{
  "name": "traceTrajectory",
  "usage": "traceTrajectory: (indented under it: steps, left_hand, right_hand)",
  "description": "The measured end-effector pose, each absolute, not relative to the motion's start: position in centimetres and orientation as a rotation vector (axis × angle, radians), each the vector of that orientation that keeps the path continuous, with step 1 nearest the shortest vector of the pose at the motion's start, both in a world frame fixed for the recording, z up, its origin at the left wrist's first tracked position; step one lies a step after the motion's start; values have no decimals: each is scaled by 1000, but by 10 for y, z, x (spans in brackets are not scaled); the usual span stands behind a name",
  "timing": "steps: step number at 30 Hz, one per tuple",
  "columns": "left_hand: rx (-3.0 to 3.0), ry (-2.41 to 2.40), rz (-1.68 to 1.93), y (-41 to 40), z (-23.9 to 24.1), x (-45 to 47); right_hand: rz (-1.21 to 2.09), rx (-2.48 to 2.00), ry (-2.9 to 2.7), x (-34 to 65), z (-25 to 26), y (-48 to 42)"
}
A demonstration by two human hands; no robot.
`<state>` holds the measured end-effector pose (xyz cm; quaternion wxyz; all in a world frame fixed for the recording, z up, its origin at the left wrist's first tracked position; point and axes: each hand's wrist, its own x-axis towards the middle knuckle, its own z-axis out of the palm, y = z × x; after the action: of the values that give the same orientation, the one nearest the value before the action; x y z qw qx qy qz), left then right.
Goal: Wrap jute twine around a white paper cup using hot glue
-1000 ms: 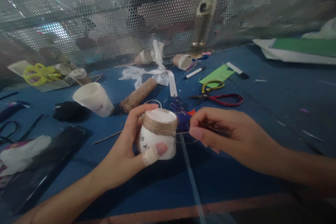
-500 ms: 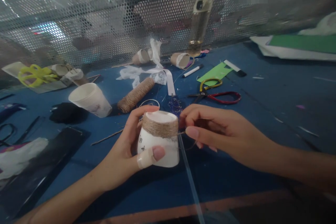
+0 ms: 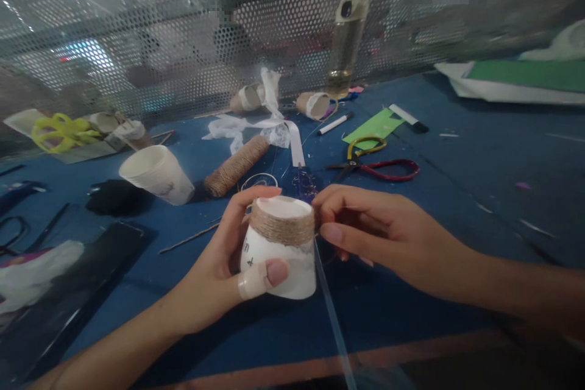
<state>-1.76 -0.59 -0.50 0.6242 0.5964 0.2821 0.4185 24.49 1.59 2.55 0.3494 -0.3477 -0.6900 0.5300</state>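
Observation:
A white paper cup (image 3: 292, 271), upside down with its narrow end up, is gripped by my left hand (image 3: 228, 256); the thumb, wrapped in a plaster, presses its near side. Rows of brown twine (image 3: 283, 228) circle the cup's upper part. My right hand (image 3: 365, 222) is closed in a pinch at the cup's right side, where the twine runs to the fingertips. A clear glue stick (image 3: 336, 329) lies below the cup on the blue table. Behind the left hand lies a roll of twine (image 3: 236, 166).
Scissors (image 3: 386, 167) with yellow and red handles lie behind my right hand, near green paper (image 3: 373, 128) and a marker (image 3: 336, 124). A stack of paper cups (image 3: 158, 173) lies left. A bottle (image 3: 347, 42) stands by the perforated metal screen (image 3: 183, 61).
The cup has shifted slightly right and down, tilting a little. My right fingers have come closer to its side, and the free stretch of twine between them and the cup is shorter.

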Motion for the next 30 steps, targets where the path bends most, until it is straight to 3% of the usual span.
traceTrajectory:
  steps: [30]
  left_hand:
    - [1353, 625, 942, -5, -6, -14]
  right_hand:
    - [1135, -884, -1878, 244, 15, 16]
